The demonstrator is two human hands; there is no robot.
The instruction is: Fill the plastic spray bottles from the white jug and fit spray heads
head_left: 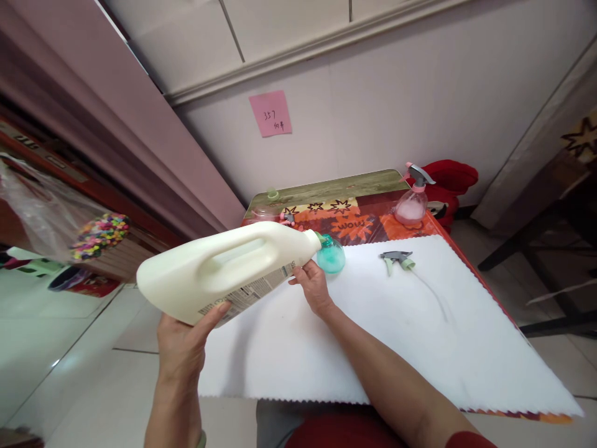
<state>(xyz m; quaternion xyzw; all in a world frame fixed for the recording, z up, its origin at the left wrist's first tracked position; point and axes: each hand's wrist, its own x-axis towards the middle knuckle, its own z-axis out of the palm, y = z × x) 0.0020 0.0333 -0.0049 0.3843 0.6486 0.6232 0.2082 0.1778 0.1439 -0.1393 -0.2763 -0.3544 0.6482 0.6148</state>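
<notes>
A large pale cream jug with a moulded handle is tilted, its neck toward the right. My left hand grips its lower body from beneath. My right hand is closed around the underside near the neck, fingertips partly hidden. The spout meets the mouth of a small green-tinted bottle, which stands on the white cloth. To the right lies a grey and pale green spray trigger with its thin tube. Whether liquid is flowing, I cannot tell.
A pink spray bottle stands at the table's far right corner, beside a red plush item. A pale green cap and a pink and grey trigger sit at the back. A pink note is on the wall.
</notes>
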